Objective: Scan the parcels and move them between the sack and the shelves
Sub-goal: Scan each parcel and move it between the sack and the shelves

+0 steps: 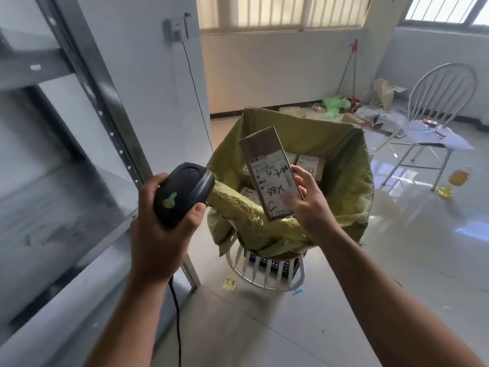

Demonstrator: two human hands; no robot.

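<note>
Beside the shelves (66, 160), the left hand (161, 234) grips the scanner (182, 193), aimed at the parcel (268, 176) pinched upright in the right hand (304, 200), just above the sack (344, 176). This looks like the scanning step; shelving should follow. More labelled parcels (308, 165) lie inside the sack, behind that hand.

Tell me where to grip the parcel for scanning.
Grip the parcel by its lower right edge, coming from the right, as the right hand does. It is a flat, narrow box tilted with the label facing up, so a pinch across its thickness should hold it. Keep the thumb low on the label, leaving its printed top open to the scanner.
</note>
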